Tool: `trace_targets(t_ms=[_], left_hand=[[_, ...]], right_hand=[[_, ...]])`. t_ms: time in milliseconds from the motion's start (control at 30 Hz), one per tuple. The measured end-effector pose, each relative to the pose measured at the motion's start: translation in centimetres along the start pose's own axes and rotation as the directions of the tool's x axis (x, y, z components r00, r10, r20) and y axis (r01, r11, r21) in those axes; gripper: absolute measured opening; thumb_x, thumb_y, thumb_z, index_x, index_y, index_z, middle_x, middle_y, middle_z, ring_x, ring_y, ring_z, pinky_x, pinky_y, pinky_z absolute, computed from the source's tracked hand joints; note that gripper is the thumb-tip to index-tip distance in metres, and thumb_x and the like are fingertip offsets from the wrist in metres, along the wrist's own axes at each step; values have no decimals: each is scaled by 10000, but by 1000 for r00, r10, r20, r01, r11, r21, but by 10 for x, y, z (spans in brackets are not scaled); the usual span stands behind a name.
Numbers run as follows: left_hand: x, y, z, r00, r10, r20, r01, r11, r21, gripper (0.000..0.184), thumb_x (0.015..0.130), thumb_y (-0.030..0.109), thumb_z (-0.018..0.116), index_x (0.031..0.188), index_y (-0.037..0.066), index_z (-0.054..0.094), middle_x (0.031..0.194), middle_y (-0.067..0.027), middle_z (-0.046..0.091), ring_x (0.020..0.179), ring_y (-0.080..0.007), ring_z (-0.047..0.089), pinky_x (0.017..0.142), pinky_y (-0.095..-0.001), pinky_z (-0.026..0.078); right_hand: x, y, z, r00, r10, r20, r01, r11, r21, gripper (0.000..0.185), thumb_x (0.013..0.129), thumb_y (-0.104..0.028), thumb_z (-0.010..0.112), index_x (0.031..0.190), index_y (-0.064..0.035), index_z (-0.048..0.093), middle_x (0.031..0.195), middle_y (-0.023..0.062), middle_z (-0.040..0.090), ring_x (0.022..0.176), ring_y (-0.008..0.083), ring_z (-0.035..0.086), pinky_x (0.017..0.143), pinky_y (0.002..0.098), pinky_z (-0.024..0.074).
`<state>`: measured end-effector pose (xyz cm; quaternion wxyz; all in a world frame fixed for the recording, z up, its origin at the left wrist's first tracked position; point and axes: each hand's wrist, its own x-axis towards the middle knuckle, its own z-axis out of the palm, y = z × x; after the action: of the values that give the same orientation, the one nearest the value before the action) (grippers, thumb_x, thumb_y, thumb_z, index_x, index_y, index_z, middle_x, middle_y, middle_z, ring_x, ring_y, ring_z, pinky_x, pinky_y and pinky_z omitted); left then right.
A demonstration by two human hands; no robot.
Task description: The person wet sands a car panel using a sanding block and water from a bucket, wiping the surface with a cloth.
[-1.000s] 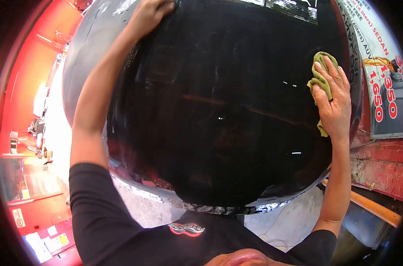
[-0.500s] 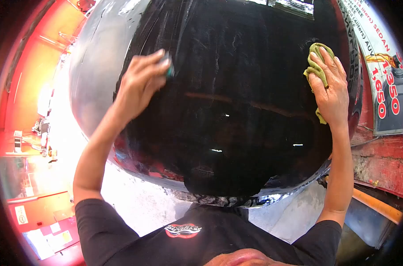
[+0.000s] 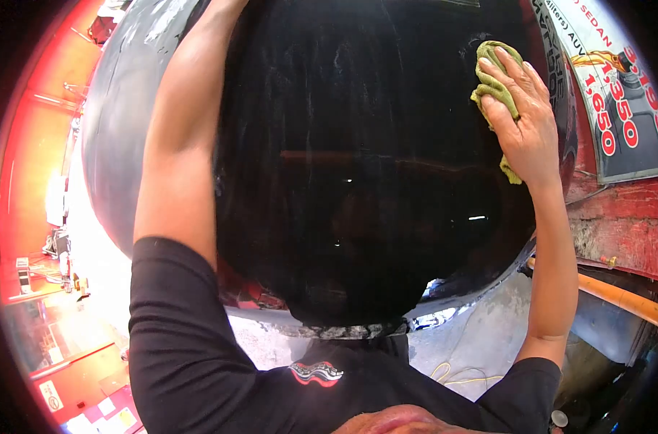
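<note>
A glossy black car panel [image 3: 358, 195] fills the middle of the head view, with faint whitish streaks on its upper part. On its right side my right hand [image 3: 520, 119] rests with fingers wrapped over a folded yellow-green cloth [image 3: 497, 88], which lies against the surface. The cloth's lower end hangs out below the palm. My left arm stretches up across the left part of the panel, and the hand is beyond the top edge of the view, so what it holds is hidden.
At the right a price sign [image 3: 611, 101] leans by a red wall [image 3: 611, 217], with an orange pipe [image 3: 618, 293] below. Pale floor [image 3: 473, 340] with a thin yellow cord shows beneath the panel. Red shelving and papers stand at the far left.
My left hand came down into view over the panel with a small greenish thing, then moved up out of view. My right hand and the cloth have shifted slightly up and left in the view.
</note>
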<state>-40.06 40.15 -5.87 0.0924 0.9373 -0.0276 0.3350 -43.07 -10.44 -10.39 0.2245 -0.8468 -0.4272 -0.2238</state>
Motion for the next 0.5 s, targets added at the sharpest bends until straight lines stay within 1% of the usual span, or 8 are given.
trace_targets(t_ms=[100,133,167,267,367,400,433,500], left_hand=[[-68,78,-70,991,89,101,-81,993,-81,162,912,66,701,1061,8,724,978,-204,748,918,-378,705,861,-438,546],[-113,64,-73,981,186,59,-186,983,-11,300,949,99,710,1246,52,712,1307,-150,706,1220,-371,628,1060,-431,483],[-156,100,-101,979,176,105,-186,978,92,344,989,110,677,1331,86,699,1409,-180,658,1324,-350,597,1120,-438,457],[-256,177,-157,981,80,177,-65,994,-91,449,837,-57,729,1264,81,726,1400,-193,651,1217,-407,622,1052,-468,497],[-273,164,-172,951,85,299,-52,992,-118,463,921,-23,676,1362,118,686,1499,-168,598,1355,-359,577,1137,-480,440],[-251,151,-164,952,101,288,-76,992,-98,504,909,-59,670,1375,131,678,1510,-154,594,1387,-353,556,1144,-470,436],[-223,129,-144,968,129,213,-108,988,-110,506,823,-60,747,1306,85,704,1446,-176,630,1272,-391,603,1081,-455,487],[-157,86,-110,953,244,178,-230,969,-92,430,940,-14,687,1355,97,676,1483,-139,620,1388,-313,565,1183,-424,406]], right_hand=[[-2,-1,1,1000,4,-13,-5,1000,-12,438,991,-381,607,1387,-227,713,1551,53,578,1494,372,426,1244,528,322],[-1,-1,2,1000,8,-16,-8,1000,-15,436,991,-379,609,1386,-228,713,1550,52,579,1493,374,427,1244,528,323],[-1,0,3,1000,6,-17,-6,1000,-10,439,990,-383,609,1388,-229,712,1550,48,580,1494,372,427,1245,527,323],[2,1,3,1000,12,-15,-12,1000,-4,446,986,-392,611,1391,-233,710,1549,38,580,1495,370,427,1249,527,321],[0,-6,0,999,54,1,-54,998,-13,447,984,-390,610,1391,-232,710,1547,35,583,1493,375,430,1251,536,315],[1,-6,0,999,48,4,-48,999,-10,445,984,-387,612,1389,-232,711,1544,35,585,1493,373,430,1251,537,314],[1,-6,0,999,47,6,-47,999,-10,442,984,-384,613,1387,-232,713,1542,35,587,1494,371,430,1251,538,314],[1,-7,-2,998,56,5,-56,998,-2,440,982,-378,613,1383,-228,715,1538,37,591,1493,370,431,1251,536,313]])
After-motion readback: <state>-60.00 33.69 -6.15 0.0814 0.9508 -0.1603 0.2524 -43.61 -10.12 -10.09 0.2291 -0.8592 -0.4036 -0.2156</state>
